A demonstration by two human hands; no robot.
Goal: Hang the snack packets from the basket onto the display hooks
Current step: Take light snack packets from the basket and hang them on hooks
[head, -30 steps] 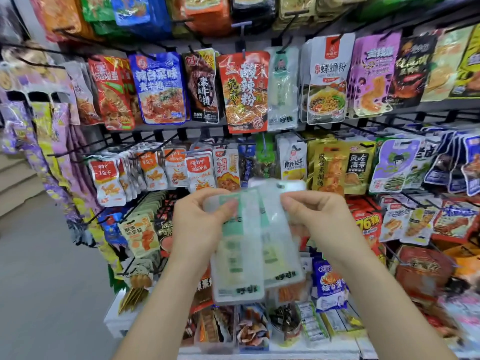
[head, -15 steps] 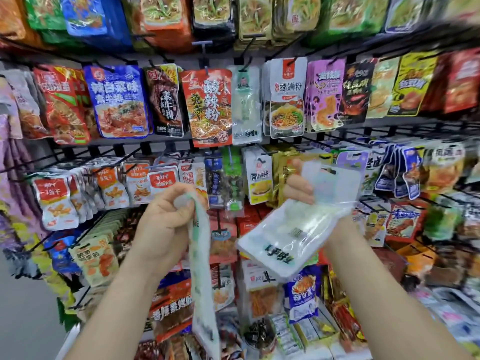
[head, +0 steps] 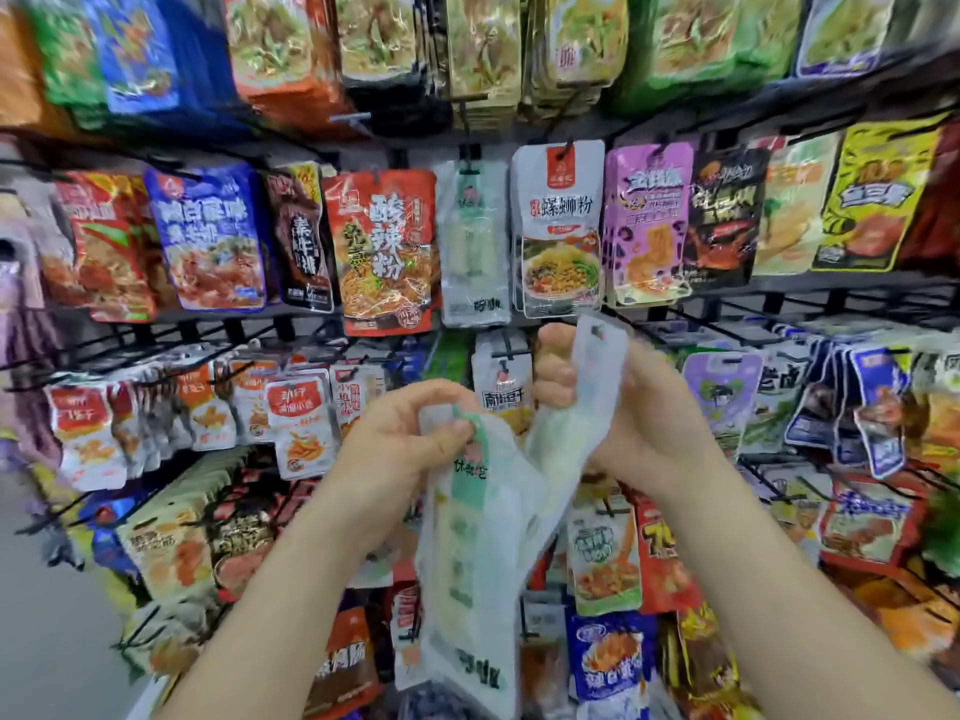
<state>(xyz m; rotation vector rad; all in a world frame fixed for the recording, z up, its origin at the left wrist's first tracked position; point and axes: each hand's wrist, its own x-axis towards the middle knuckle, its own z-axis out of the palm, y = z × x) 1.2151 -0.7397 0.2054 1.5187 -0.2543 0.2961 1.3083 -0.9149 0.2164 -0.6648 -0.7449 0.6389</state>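
Since we have stepped closer to the display rack (head: pixel 779 287), our right grip (head: pixel 639 413) has turned its soft, glossy pale packet (head: pixel 602 356) upright, hang-hole topmost, just below the matching hung packets (head: pixel 472 241): ready for hooking, we judge. Our left grip (head: pixel 410 439) pinches the second packet (head: pixel 462 553), limp and translucent, by its top.

Striped pkt (head: pixel 467 553): clear-white, green stripe. 2nd pkt (head: pixel 597 371): pale clear-white. Hung: red pkt (head: pixel 384 252), blue pkt (head: pixel 213 236), purple pkt (head: pixel 649 220).

Two hands (head: pixel 410 439) (head: pixel 644 413), two packets (head: pixel 467 543) (head: pixel 592 376) — one each
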